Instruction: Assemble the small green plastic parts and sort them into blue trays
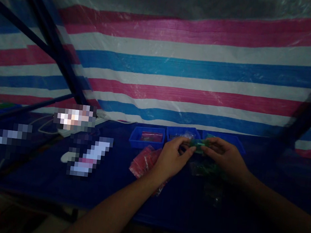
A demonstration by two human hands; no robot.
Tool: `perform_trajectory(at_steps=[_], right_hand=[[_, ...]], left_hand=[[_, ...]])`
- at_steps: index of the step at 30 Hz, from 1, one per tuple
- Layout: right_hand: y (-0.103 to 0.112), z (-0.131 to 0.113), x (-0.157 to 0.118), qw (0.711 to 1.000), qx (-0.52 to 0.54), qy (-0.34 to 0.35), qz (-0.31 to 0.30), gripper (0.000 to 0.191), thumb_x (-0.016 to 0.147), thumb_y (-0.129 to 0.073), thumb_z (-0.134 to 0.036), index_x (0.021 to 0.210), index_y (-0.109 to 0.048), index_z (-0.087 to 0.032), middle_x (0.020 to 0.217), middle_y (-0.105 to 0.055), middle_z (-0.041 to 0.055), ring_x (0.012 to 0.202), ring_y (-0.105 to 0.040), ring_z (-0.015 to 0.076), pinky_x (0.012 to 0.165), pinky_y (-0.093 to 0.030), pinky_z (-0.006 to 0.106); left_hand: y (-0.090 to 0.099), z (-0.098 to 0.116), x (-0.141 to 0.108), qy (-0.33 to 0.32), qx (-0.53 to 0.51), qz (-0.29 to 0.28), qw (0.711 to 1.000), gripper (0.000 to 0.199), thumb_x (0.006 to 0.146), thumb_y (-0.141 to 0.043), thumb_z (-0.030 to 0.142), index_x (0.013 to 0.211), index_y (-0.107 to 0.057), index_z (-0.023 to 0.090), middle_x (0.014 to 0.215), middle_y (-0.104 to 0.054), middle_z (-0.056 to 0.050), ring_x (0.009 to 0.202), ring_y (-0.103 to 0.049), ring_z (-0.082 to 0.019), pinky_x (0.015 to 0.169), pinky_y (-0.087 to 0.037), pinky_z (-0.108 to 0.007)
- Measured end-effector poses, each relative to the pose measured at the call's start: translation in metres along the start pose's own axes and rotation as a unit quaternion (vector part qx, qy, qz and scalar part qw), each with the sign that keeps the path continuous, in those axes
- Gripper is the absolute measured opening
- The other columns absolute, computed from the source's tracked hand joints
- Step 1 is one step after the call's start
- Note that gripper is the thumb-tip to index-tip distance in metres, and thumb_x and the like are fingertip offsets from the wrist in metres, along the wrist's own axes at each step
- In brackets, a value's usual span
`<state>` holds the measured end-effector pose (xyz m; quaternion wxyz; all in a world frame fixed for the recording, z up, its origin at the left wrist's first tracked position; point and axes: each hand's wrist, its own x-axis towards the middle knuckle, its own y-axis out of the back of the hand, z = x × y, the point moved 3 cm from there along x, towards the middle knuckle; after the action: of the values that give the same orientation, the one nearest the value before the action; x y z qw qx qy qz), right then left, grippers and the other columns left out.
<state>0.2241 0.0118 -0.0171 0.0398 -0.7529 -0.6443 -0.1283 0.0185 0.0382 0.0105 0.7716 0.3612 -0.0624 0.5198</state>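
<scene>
Both hands meet over the blue table, in front of the blue bins. My left hand [175,154] pinches the left end of a small green packet [199,144]. Thumb and fingers of my right hand [220,152] close on its right end. Pink packets [144,161] lie in a pile on the table, partly behind my left wrist. Below my right hand are clear and greenish packets [198,169], dim and hard to make out.
A blue bin [134,141] holds a pink packet; a middle bin [171,128] holds clear packets. A third bin [238,140] sits behind my right hand. White cables [42,123] and pixelated objects are at the left, a striped sheet [178,66] behind.
</scene>
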Motion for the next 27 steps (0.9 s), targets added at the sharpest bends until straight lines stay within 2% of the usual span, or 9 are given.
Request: perform_trajectory(at_steps=[2, 4, 8, 11, 14, 18, 22, 24, 27], right_hand=[[0.004, 0.003, 0.002, 0.999, 0.0, 0.0, 0.036, 0.042, 0.076, -0.086, -0.052, 0.099, -0.066, -0.023, 0.092, -0.078, 0.0053, 0.08, -0.076, 0.0242, 0.072, -0.062, 0.036], [0.004, 0.003, 0.002, 0.999, -0.019, 0.017, 0.044, 0.041, 0.076, -0.086, -0.052, 0.098, -0.066, -0.023, 0.093, -0.078, 0.0059, 0.081, -0.075, 0.0246, 0.072, -0.062, 0.036], [-0.006, -0.003, -0.004, 0.998, -0.018, 0.052, -0.041, 0.039, 0.077, -0.087, -0.047, 0.106, -0.071, -0.025, 0.11, -0.077, 0.0074, 0.104, -0.075, 0.0281, 0.092, -0.061, 0.04], [-0.013, -0.008, -0.009, 0.993, -0.023, 0.064, -0.092, 0.034, 0.083, -0.081, -0.045, 0.11, -0.073, -0.027, 0.116, -0.076, 0.0065, 0.107, -0.075, 0.0278, 0.098, -0.06, 0.043], [-0.01, -0.011, -0.009, 0.992, -0.078, 0.084, -0.059, 0.029, 0.085, -0.079, -0.046, 0.105, -0.074, -0.026, 0.109, -0.076, 0.0066, 0.099, -0.075, 0.0272, 0.093, -0.061, 0.043], [-0.006, -0.013, -0.007, 0.991, -0.083, 0.107, -0.013, 0.032, 0.083, -0.081, -0.046, 0.107, -0.072, -0.026, 0.112, -0.073, 0.008, 0.103, -0.072, 0.0277, 0.089, -0.062, 0.043], [-0.008, -0.014, -0.008, 0.989, -0.047, 0.131, -0.041, 0.023, 0.084, -0.081, -0.045, 0.094, -0.075, -0.026, 0.123, -0.072, 0.0088, 0.118, -0.068, 0.0296, 0.1, -0.059, 0.045], [-0.009, -0.012, -0.008, 0.99, -0.047, 0.119, -0.052, 0.024, 0.083, -0.082, -0.047, 0.092, -0.076, -0.025, 0.119, -0.075, 0.0087, 0.114, -0.071, 0.0292, 0.102, -0.058, 0.046], [-0.004, -0.006, -0.004, 0.996, -0.043, 0.08, -0.022, 0.033, 0.078, -0.086, -0.048, 0.096, -0.075, -0.023, 0.105, -0.079, 0.0087, 0.099, -0.076, 0.0283, 0.095, -0.061, 0.046]], left_hand=[[0.001, 0.002, 0.0, -0.012, -0.017, 0.016, 1.0, 0.025, 0.098, -0.064, 0.037, 0.115, -0.071, 0.02, 0.111, -0.074, -0.007, 0.096, -0.07, -0.02, 0.085, -0.056, -0.032], [-0.002, 0.004, 0.0, -0.027, -0.025, -0.009, 0.999, 0.028, 0.097, -0.065, 0.039, 0.117, -0.073, 0.021, 0.115, -0.074, -0.008, 0.101, -0.07, -0.021, 0.089, -0.056, -0.034], [-0.005, 0.006, -0.001, -0.038, -0.046, -0.055, 0.997, 0.04, 0.094, -0.07, 0.044, 0.126, -0.07, 0.021, 0.121, -0.072, -0.009, 0.105, -0.069, -0.022, 0.088, -0.058, -0.033], [-0.003, 0.006, 0.001, -0.047, -0.035, -0.05, 0.997, 0.032, 0.097, -0.066, 0.04, 0.122, -0.071, 0.021, 0.116, -0.072, -0.008, 0.104, -0.068, -0.022, 0.09, -0.056, -0.033], [0.002, 0.003, 0.003, -0.05, 0.012, -0.023, 0.998, 0.02, 0.101, -0.06, 0.033, 0.104, -0.074, 0.019, 0.101, -0.072, -0.006, 0.096, -0.066, -0.021, 0.086, -0.052, -0.032], [0.004, -0.001, 0.004, -0.026, 0.046, -0.007, 0.999, 0.026, 0.101, -0.058, 0.033, 0.082, -0.068, 0.017, 0.08, -0.064, -0.004, 0.078, -0.06, -0.018, 0.072, -0.047, -0.029], [-0.001, 0.001, 0.001, -0.026, 0.033, -0.044, 0.998, 0.024, 0.099, -0.061, 0.032, 0.082, -0.069, 0.016, 0.079, -0.066, -0.003, 0.074, -0.06, -0.017, 0.068, -0.045, -0.028], [-0.003, 0.0, 0.0, -0.02, 0.014, -0.054, 0.998, 0.023, 0.098, -0.062, 0.033, 0.086, -0.072, 0.016, 0.08, -0.068, -0.003, 0.074, -0.061, -0.017, 0.067, -0.046, -0.027], [-0.008, -0.006, 0.0, 0.002, -0.058, -0.055, 0.997, 0.021, 0.098, -0.064, 0.034, 0.107, -0.073, 0.017, 0.096, -0.075, -0.005, 0.085, -0.069, -0.018, 0.076, -0.053, -0.029]])
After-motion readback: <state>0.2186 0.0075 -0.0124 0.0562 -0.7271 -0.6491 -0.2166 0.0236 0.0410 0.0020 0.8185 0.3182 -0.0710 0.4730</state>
